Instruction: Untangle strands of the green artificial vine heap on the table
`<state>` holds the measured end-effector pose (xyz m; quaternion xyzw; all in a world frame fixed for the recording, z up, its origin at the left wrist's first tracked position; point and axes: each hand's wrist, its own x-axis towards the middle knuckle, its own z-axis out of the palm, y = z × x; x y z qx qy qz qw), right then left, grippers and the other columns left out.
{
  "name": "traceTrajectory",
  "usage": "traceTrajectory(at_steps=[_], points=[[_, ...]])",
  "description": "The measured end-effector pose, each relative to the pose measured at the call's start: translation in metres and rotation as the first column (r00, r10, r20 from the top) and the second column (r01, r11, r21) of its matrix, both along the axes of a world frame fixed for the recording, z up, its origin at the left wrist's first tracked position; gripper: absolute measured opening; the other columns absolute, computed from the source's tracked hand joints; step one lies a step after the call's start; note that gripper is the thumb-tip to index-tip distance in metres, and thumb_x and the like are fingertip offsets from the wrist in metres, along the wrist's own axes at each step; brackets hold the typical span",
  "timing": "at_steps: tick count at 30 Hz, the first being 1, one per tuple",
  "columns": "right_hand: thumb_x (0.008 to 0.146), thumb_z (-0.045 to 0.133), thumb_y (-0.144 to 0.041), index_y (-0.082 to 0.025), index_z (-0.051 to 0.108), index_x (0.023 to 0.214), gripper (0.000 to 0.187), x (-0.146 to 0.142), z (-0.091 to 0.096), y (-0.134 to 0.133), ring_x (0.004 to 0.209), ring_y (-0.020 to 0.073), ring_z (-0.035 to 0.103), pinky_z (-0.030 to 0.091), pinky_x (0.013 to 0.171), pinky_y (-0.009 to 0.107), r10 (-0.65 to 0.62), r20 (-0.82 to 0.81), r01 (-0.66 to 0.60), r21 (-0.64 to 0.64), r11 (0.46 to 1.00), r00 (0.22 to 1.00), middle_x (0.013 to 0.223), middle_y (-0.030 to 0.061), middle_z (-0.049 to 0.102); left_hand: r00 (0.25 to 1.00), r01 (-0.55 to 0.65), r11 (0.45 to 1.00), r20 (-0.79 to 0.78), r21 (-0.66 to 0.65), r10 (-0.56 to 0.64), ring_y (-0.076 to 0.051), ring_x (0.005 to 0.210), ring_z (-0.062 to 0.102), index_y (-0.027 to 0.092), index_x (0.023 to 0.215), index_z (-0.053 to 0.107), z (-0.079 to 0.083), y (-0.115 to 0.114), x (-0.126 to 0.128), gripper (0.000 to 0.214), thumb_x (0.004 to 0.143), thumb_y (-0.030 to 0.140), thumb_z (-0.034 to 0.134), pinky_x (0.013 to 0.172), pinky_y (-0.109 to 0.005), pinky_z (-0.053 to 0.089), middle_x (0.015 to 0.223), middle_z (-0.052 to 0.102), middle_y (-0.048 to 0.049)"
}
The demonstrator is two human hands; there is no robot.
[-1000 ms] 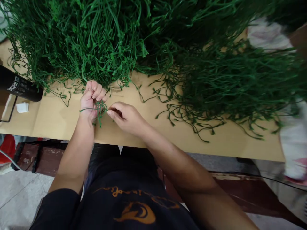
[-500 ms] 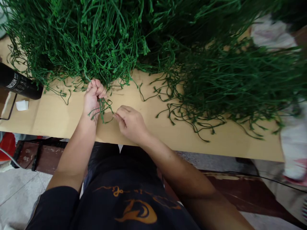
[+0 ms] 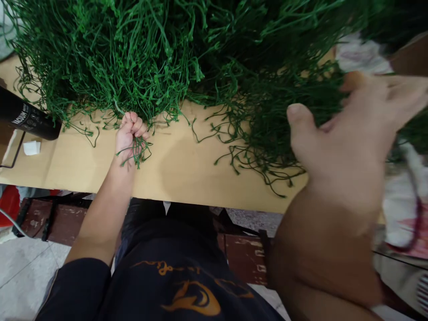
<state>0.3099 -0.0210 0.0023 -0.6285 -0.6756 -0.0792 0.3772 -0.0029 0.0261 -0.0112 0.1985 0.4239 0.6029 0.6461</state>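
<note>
Clenching a small bunch of green stems (image 3: pixel 135 151), the left hand (image 3: pixel 129 136) is rested on the worktop (image 3: pixel 187 171). The right hand (image 3: pixel 347 142) is raised, grip released, before the green heap (image 3: pixel 174 53).

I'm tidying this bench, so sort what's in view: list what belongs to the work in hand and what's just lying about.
In hand:
- left hand, closed on a small bunch of green stems
- right hand, open, raised by the big heap of green stems

Lying about:
- black bottle
- small white block
- white cloth
- tan tabletop
</note>
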Motion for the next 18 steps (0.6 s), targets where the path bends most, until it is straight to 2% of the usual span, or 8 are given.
traceTrajectory(at_steps=[2, 4, 5, 7, 9, 12, 14, 18], points=[[0.08, 0.05, -0.062, -0.016, 0.048, 0.124, 0.064, -0.018, -0.003, 0.001, 0.113, 0.0348, 0.043, 0.035, 0.091, 0.06, 0.021, 0.001, -0.021, 0.018, 1.0, 1.0, 0.117, 0.0164, 0.048, 1.0, -0.003, 1.0, -0.007, 0.005, 0.003, -0.005, 0.039, 0.024, 0.018, 0.061, 0.043, 0.0, 0.0, 0.001, 0.035, 0.094, 0.031, 0.037, 0.041, -0.017, 0.026, 0.046, 0.023, 0.0063], [0.084, 0.046, -0.057, -0.015, 0.049, 0.123, 0.057, -0.065, -0.012, -0.005, 0.113, 0.032, 0.046, 0.039, 0.093, 0.057, 0.221, -0.086, -0.227, -0.081, 0.97, 0.972, 0.117, 0.0166, 0.052, 1.0, -0.005, 1.0, 0.002, 0.018, 0.005, -0.005, 0.039, 0.023, 0.018, 0.061, 0.043, 0.0, 0.0, 0.002, 0.036, 0.094, 0.031, 0.038, 0.041, -0.017, 0.025, 0.046, 0.023, 0.0062], [0.084, 0.047, -0.054, -0.014, 0.049, 0.122, 0.055, -0.093, -0.017, -0.009, 0.111, 0.0306, 0.048, 0.042, 0.092, 0.054, 0.334, -0.183, -0.361, -0.141, 0.922, 0.925, 0.115, 0.0173, 0.053, 1.0, -0.003, 1.0, 0.012, 0.03, 0.002, -0.005, 0.039, 0.022, 0.018, 0.061, 0.042, -0.001, 0.0, 0.002, 0.036, 0.094, 0.031, 0.037, 0.041, -0.017, 0.025, 0.046, 0.022, 0.0062], [0.083, 0.051, -0.049, -0.013, 0.045, 0.124, 0.055, -0.147, -0.026, -0.014, 0.111, 0.0285, 0.05, 0.047, 0.088, 0.047, 0.491, -0.382, -0.597, -0.244, 0.764, 0.783, 0.122, 0.0203, 0.051, 0.999, 0.017, 0.997, 0.046, 0.072, -0.02, -0.005, 0.04, 0.021, 0.018, 0.06, 0.04, -0.001, -0.001, 0.002, 0.038, 0.095, 0.031, 0.034, 0.041, -0.017, 0.025, 0.047, 0.019, 0.0062], [0.082, 0.055, -0.042, -0.011, 0.046, 0.12, 0.051, -0.183, -0.033, -0.016, 0.105, 0.0261, 0.053, 0.049, 0.084, 0.043, 0.52, -0.5, -0.699, -0.286, 0.655, 0.692, 0.121, 0.0215, 0.051, 0.996, 0.045, 0.993, 0.07, 0.113, -0.053, -0.006, 0.041, 0.02, 0.018, 0.06, 0.039, -0.002, -0.002, 0.001, 0.039, 0.096, 0.029, 0.03, 0.041, -0.018, 0.024, 0.048, 0.016, 0.0057], [0.084, 0.05, -0.035, -0.014, 0.052, 0.096, 0.024, -0.199, -0.036, -0.014, 0.078, 0.0179, 0.055, 0.048, 0.071, 0.035, 0.492, -0.594, -0.754, -0.345, 0.559, 0.636, 0.094, 0.0122, 0.058, 0.992, 0.09, 0.986, 0.079, 0.142, -0.102, -0.006, 0.043, 0.018, 0.018, 0.059, 0.039, -0.002, -0.004, 0.001, 0.041, 0.097, 0.027, 0.024, 0.042, -0.019, 0.023, 0.05, 0.014, 0.0045], [0.086, 0.044, -0.033, -0.019, 0.047, 0.079, 0.017, -0.195, -0.037, -0.014, 0.064, 0.0136, 0.048, 0.043, 0.062, 0.03, 0.451, -0.638, -0.753, -0.334, 0.567, 0.624, 0.074, 0.0035, 0.054, 0.989, 0.101, 0.984, 0.09, 0.146, -0.115, -0.006, 0.043, 0.017, 0.018, 0.059, 0.04, -0.001, -0.004, 0.002, 0.043, 0.097, 0.026, 0.022, 0.041, -0.019, 0.022, 0.05, 0.013, 0.0042], [0.09, 0.036, -0.029, -0.022, 0.041, 0.071, 0.021, -0.188, -0.038, -0.02, 0.058, 0.0122, 0.045, 0.037, 0.059, 0.027, 0.367, -0.677, -0.682, -0.275, 0.678, 0.638, 0.062, -0.0011, 0.047, 0.995, 0.054, 0.995, 0.075, 0.083, -0.06, -0.006, 0.041, 0.018, 0.018, 0.062, 0.04, -0.001, -0.002, 0.006, 0.037, 0.096, 0.026, 0.029, 0.039, -0.019, 0.021, 0.049, 0.016, 0.0055]])
